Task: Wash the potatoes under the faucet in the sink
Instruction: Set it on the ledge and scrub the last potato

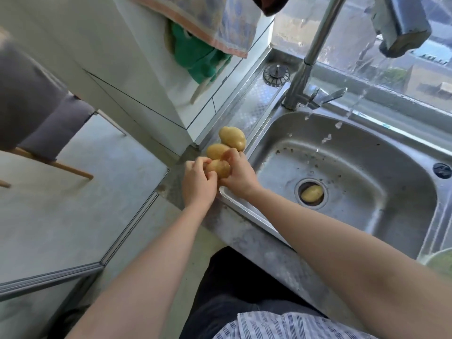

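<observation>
Where the sink's left rim meets the stone surface [247, 231], three potatoes lie in a short row, smooth, yellow-tan and oval. The nearest potato [218, 168] is gripped from both sides: the left hand [197, 184] wraps its fingers [195, 165] around the left end, and the right hand [238, 173] closes its fingers [229, 154] over the top and right side, so both sets of fingers are clamped on it. The middle potato [215, 150] touches it and is partly covered by the right hand's fingertips. The far potato [232, 137] rests against the middle one, its whole upper face showing. A fourth potato [311, 193] sits down in the drain opening of the steel sink [367, 216], only its top visible.

Water falls in broken drops from the spout [403, 33], which is cut off by the upper edge. The faucet [310, 69] rises at the back rim, its lever pointing right. Dark specks dot the basin floor. A drain strainer [276, 74] lies on the ledge behind. Cloths [200, 55] hang above, blurred. Bottom right, a green-rimmed object is cut off and unclear.
</observation>
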Demonstrator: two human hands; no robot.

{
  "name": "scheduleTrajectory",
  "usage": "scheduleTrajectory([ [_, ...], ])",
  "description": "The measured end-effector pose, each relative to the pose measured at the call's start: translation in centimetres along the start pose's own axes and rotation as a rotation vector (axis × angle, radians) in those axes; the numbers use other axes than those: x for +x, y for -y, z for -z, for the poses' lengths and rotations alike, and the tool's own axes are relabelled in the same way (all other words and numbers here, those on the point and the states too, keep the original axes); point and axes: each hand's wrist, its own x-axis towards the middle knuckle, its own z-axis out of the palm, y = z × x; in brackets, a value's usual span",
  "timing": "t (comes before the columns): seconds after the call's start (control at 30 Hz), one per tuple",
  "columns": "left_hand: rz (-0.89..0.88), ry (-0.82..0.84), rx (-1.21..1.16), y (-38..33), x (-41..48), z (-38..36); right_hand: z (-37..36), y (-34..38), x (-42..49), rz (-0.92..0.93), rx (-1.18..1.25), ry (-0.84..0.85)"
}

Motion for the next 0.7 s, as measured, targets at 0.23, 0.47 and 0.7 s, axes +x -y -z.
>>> scheduleTrajectory([
  [0.23,-0.069,-0.105,0.156,-0.9,-0.2,-0.6,1.5,-0.8,0.1,0.053,0.04,0.061],
  [0.47,-0.422,0.05,0.027,-7.3,0.2,-5.4,8.0,-5.6,-0.8,-0.177,0.083,0.014],
  [0.7,0.062,0.605,-0.124,-8.7,2.4,-16.6,11.7,-15.9,-1.7,-0.55,-0.079,-0.083],
])
